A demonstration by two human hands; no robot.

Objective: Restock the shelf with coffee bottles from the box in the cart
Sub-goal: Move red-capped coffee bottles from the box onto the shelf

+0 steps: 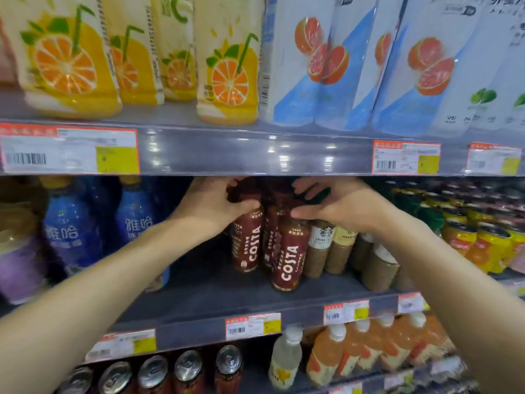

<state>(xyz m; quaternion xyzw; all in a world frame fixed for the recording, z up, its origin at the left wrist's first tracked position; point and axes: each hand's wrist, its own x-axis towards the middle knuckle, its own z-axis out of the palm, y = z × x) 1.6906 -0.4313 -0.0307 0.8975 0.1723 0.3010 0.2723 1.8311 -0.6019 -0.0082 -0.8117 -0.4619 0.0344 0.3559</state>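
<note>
Dark red Costa coffee bottles stand on the middle shelf (216, 291). My left hand (213, 203) grips the top of the left Costa bottle (246, 245). My right hand (338, 204) closes around the neck of the front Costa bottle (289, 260). A further Costa bottle (271, 237) stands between and behind them. Both caps are hidden by my fingers and the shelf edge above. The box and the cart are out of view.
Starbucks bottles (321, 245) stand right of the Costa ones, blue bottles (71, 234) to the left with a bare gap of shelf between. Orange and grapefruit drinks fill the shelf above (227, 149). Cans (187, 368) and juice bottles (335, 356) sit below.
</note>
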